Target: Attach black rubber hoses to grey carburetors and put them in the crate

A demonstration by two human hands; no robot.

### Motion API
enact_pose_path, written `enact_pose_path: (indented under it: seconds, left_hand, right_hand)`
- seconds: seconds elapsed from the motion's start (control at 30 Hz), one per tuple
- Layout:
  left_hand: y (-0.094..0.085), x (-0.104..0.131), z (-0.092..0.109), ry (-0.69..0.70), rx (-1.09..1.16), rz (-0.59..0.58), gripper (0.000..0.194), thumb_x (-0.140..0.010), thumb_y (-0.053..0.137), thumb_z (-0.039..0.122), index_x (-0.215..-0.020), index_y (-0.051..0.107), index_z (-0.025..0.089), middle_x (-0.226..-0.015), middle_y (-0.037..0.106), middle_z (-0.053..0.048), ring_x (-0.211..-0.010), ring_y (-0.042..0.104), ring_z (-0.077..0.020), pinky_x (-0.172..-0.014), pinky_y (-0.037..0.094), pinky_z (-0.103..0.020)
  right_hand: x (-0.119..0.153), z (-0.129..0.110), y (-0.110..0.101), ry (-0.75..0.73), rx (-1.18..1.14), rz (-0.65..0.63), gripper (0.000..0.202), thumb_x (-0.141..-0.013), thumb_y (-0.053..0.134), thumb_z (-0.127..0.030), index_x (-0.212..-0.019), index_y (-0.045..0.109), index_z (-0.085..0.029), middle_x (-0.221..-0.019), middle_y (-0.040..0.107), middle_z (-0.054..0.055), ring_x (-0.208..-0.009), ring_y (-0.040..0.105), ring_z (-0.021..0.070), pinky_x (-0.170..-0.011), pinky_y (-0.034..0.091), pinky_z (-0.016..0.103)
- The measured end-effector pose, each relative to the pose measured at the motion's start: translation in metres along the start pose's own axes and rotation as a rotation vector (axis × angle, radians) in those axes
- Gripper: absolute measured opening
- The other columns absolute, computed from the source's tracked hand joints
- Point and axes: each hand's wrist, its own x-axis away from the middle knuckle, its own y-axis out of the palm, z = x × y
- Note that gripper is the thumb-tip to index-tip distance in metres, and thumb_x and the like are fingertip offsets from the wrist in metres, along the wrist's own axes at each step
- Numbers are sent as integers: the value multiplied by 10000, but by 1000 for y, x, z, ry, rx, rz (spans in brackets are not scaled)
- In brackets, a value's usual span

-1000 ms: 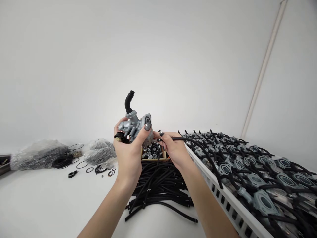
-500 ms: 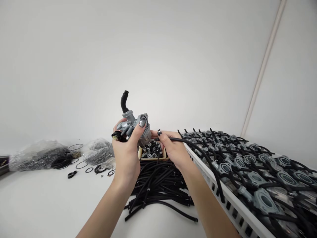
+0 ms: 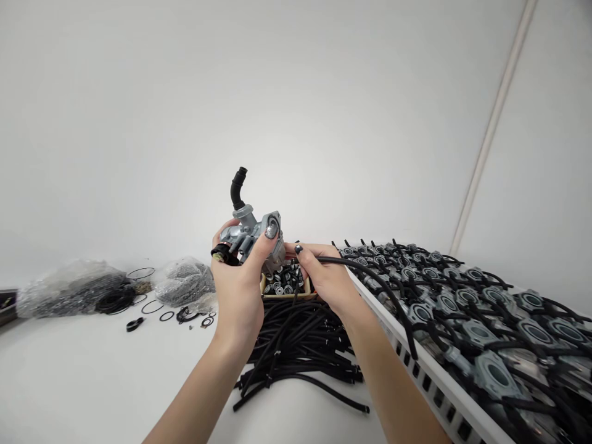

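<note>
Our left hand grips a silver metal carburetor; our right hand pinches a long black rubber hose beside it, any join hidden, above the white tabletop.

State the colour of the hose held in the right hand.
The hose is black; the head view shows it best.
</note>
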Motion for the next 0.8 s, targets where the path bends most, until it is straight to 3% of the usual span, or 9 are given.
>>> enact_pose_path:
  seconds: [0.07, 0.17, 0.33, 0.53, 0.8]
  left_hand:
    - [-1, 0, -1, 10, -25, 9, 629, -647, 874, 369, -1160, 536, 232, -925, 689, 9, -770, 680, -139, -714, 547, -265]
    - [-4, 1, -4, 69, -93, 3, 659, -619, 896, 352, -1174, 551, 268, -946, 690, 13, -785, 678, -130, -750, 540, -262]
    - [-6, 2, -4, 140, -131, -10, 661, -613, 904, 359, -1167, 549, 301, -991, 677, 17, -823, 666, -122, -777, 531, -253]
    - [-5, 2, -2, 121, -169, -22, 669, -604, 908, 362, -1160, 543, 291, -964, 673, 21, -805, 662, -110, -733, 532, -217]
    - [-5, 3, -1, 125, -207, 6, 669, -632, 895, 345, -1189, 526, 312, -978, 668, 24, -804, 657, -115, -743, 528, -238]
  right_hand:
    - [2, -2, 0, -24, 55, -26, 357, -888, 489, -390, -588, 530, -200, -531, 383, -50, -513, 369, 110, -532, 322, 245]
    - [3, -3, 1, -101, 98, -58, 329, -946, 443, -377, -749, 630, -190, -627, 451, -34, -584, 419, 119, -561, 354, 241]
    - [1, 0, 6, -184, 50, -72, 360, -1003, 392, -405, -941, 685, -206, -764, 588, -5, -736, 561, 157, -740, 466, 267]
    - [1, 1, 8, -235, 59, -135, 388, -1030, 342, -399, -1154, 652, -200, -1123, 652, 83, -1091, 599, 219, -972, 449, 332]
    - [3, 5, 14, -232, 133, -86, 374, -1035, 325, -399, -1109, 638, -208, -1051, 683, 66, -973, 639, 203, -851, 486, 313]
